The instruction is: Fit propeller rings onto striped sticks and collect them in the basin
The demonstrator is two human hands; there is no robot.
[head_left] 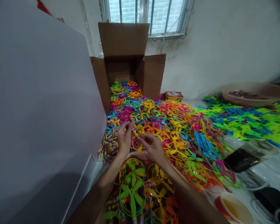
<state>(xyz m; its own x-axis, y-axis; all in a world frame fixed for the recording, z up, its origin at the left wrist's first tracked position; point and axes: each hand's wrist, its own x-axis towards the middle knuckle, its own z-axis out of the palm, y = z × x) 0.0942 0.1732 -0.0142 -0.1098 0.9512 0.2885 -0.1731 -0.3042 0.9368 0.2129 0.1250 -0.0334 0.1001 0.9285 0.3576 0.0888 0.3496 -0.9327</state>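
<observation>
My right hand (154,148) pinches a yellow ringed propeller (140,149) between thumb and fingers. Close beside it, my left hand (124,138) is closed on a small pale stick (133,130) that meets the propeller; whether the two are joined I cannot tell. Both hands are over the near edge of a heap of colourful ringed propellers (177,140). Left of my left hand lies a pile of short patterned sticks (109,143). Below my forearms, a pinkish container (143,155) holds green, yellow and orange propellers, such as a green one (132,192).
An open cardboard box (154,74) spills propellers at the back. A pale panel (49,93) rises on the left. Right are green and blue plastic pieces (247,119), a shallow basin (270,90), a bottle lying down (244,158) and a cup of yellowish liquid (233,208).
</observation>
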